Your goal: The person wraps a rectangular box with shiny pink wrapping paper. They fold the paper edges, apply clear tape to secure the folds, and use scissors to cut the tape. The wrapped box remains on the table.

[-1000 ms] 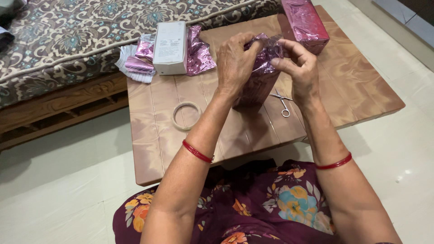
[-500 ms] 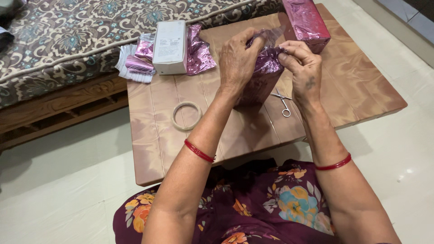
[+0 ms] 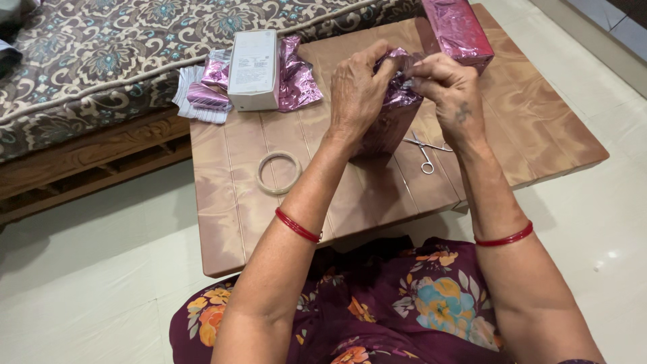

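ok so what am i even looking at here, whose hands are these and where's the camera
The camera is worn on a person's head and looks down, so the two bare arms rising from the bottom edge are that person's own. The left hand and right hand together hold a box in shiny pink wrapping paper, standing on a low wooden table, and pinch the folds at its top. On the table lie a tape roll, small scissors, a white box resting on loose pink paper, and a second wrapped box at the far edge. A patterned mattress sits behind.

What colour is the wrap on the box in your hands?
Shiny pinkish-purple foil on the box, held by the left hand and right hand; head view.
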